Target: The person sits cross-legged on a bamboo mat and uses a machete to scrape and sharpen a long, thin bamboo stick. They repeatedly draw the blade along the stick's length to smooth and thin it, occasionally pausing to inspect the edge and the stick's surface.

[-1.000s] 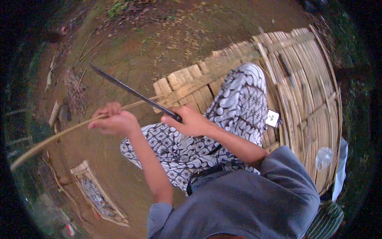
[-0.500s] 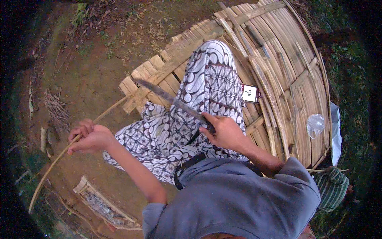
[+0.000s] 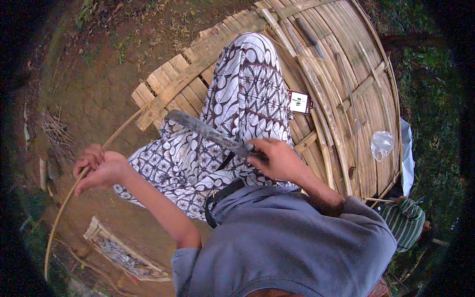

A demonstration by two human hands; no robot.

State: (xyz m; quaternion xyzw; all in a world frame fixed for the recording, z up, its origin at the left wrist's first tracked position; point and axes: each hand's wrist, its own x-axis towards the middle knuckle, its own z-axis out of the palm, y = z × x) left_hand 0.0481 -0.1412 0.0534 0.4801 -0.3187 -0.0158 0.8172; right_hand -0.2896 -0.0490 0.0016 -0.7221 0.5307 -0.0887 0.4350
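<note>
Since half a second ago the right hand [image 3: 277, 159] has drawn the knife [image 3: 208, 130] nearer over the lap, so its dark blade now lies across the patterned cloth [image 3: 242, 104] and points left and far. The right grip is clamped around the knife's handle. The left hand [image 3: 99, 168] has stayed out to the left over the bare ground [image 3: 89, 89], its fingers closed on a long thin bamboo strip [image 3: 64, 208] that curves from the near left up toward the slatted bamboo platform [image 3: 346, 99]. The strip's far end reaches the platform's left edge, below the blade.

On the platform, just right of the cloth, lies a small flat phone [image 3: 300, 102] with a white edge. Farther right, near the platform's rim, sits a clear crumpled plastic bag [image 3: 382, 144].
</note>
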